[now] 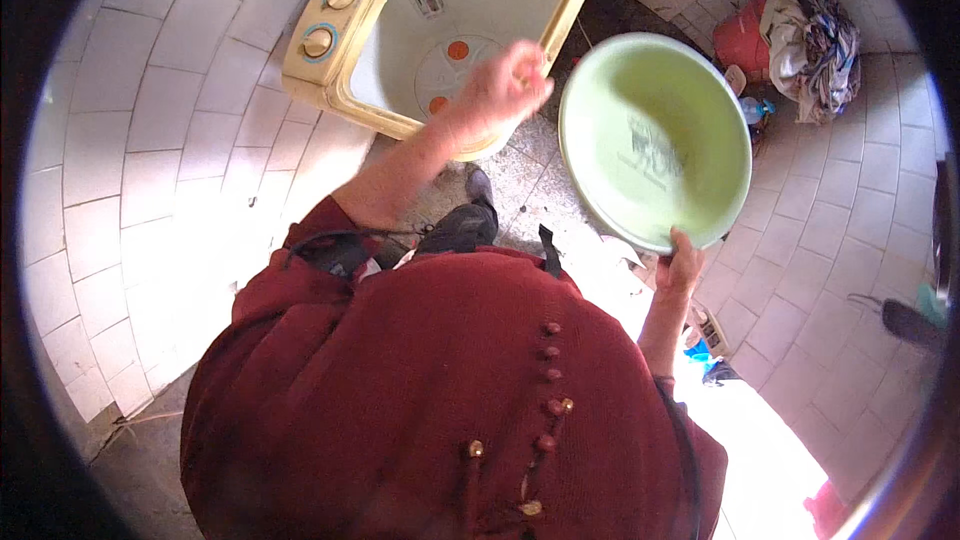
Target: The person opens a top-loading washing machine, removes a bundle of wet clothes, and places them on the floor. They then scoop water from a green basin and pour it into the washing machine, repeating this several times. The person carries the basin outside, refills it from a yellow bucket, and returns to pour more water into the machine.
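My right hand [680, 266] grips the near rim of a large round light-green basin [690, 120], thumb over the edge. The basin is tilted so its inside faces me; a faded dark print marks its bottom and nothing lies in it. My left hand [508, 83] is raised in front of the tub of a cream washing machine [318, 98], fingers curled in, and I see nothing in them. The open tub [400, 45] has grey walls and a round base with orange spots. Two dials [318, 41] sit on the machine's left panel.
A red bucket [740, 38] with crumpled patterned cloth [815, 50] stands at the back right, a blue-topped bottle [755, 110] beside it. White tiled walls [150, 150] close in on both sides. My dark shoe [480, 188] is on the floor near the machine.
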`<action>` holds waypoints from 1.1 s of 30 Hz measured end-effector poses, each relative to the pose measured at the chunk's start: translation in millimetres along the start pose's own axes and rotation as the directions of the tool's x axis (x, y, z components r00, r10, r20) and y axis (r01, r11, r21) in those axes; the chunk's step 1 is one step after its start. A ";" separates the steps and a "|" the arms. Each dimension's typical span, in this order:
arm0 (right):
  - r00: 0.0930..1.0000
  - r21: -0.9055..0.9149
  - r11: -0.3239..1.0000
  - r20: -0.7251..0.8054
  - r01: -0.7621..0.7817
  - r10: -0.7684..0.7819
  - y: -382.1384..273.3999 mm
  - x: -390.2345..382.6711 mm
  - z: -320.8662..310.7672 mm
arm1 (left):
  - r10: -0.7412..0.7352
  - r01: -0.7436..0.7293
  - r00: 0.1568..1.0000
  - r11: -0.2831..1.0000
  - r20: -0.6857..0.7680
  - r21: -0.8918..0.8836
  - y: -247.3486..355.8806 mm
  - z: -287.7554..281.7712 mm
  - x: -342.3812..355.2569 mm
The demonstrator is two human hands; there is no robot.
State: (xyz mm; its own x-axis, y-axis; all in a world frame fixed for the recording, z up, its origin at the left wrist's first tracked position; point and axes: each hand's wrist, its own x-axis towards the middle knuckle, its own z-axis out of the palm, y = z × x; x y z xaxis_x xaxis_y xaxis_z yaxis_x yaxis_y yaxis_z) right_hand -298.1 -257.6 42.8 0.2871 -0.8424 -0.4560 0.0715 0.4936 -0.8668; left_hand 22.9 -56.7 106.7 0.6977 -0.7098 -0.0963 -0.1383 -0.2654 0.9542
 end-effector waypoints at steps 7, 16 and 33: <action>0.900 -0.159 0.958 -0.407 -0.236 0.154 58.2 -44.2 -140.9 | 0.097 -0.167 0.953 0.958 0.286 0.233 -45.8 74.9 -65.6; 0.895 0.469 0.859 -0.265 -0.206 0.359 187.3 -116.7 -244.3 | -0.279 0.283 0.697 0.953 0.660 0.104 -40.6 155.5 -41.3; 0.119 0.674 0.295 -0.496 0.677 0.860 354.4 -216.1 -269.2 | -0.535 -0.401 0.057 0.761 0.843 0.510 -1.3 406.1 -122.1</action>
State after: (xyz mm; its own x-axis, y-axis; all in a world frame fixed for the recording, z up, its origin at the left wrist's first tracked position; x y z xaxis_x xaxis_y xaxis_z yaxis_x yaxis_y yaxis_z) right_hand -592.0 41.2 -220.2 -0.3779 0.2172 -0.9000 0.8596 -0.2788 -0.4282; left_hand -347.5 -234.6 2.1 -0.4791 -0.4486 -0.7545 -0.7434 -0.2496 0.6205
